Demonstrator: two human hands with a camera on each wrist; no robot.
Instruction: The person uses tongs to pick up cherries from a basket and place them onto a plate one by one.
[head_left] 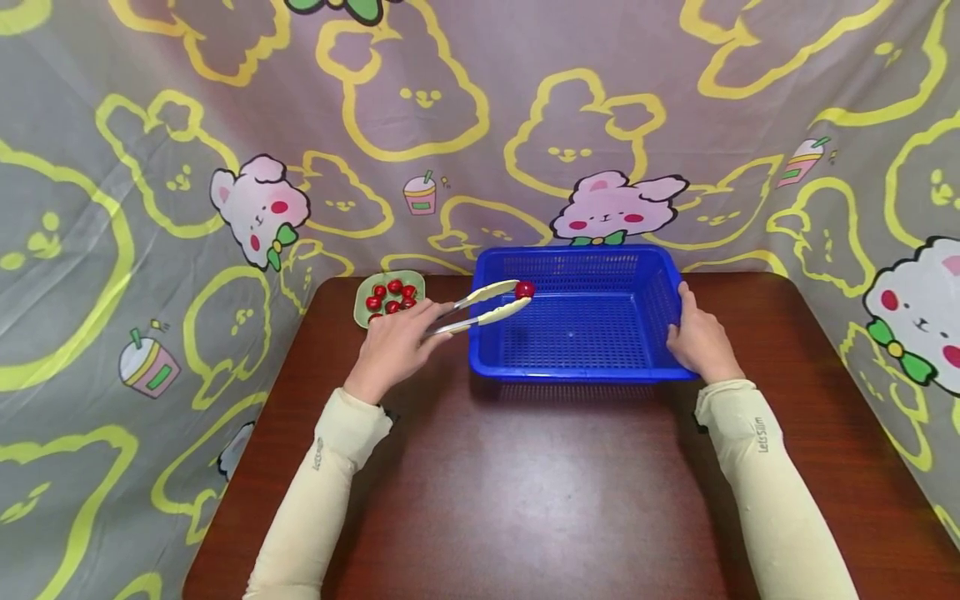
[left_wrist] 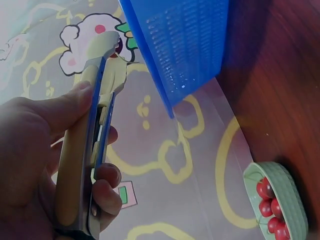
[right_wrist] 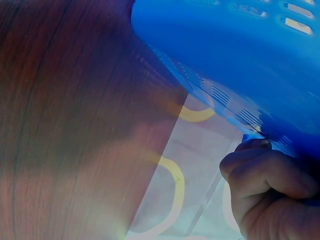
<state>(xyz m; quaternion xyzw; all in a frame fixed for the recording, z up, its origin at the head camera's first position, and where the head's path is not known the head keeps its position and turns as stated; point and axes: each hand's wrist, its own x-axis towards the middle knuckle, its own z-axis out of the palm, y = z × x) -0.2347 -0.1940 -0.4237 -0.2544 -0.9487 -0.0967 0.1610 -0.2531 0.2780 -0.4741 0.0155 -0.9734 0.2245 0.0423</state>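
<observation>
My left hand (head_left: 397, 346) holds a pair of metal tongs (head_left: 504, 312) with cream-coloured tips. Between those tips is a dark red cherry (head_left: 525, 289), which overlaps the left part of the blue plastic basket (head_left: 585, 374) in the head view. The left wrist view shows my thumb on one arm of the tongs (left_wrist: 75, 170) and fingers curled round the other. My right hand (head_left: 703, 337) grips the basket's right rim, thumb on the inner side. Curled fingers of that hand (right_wrist: 270, 185) show under the rim in the right wrist view.
A pale green dish (head_left: 362, 310) with several red cherries (head_left: 394, 286) stands at the back left of the brown wooden table (head_left: 525, 483), partly behind my left hand. A patterned cloth (head_left: 480, 167) hangs close behind the table and along both sides.
</observation>
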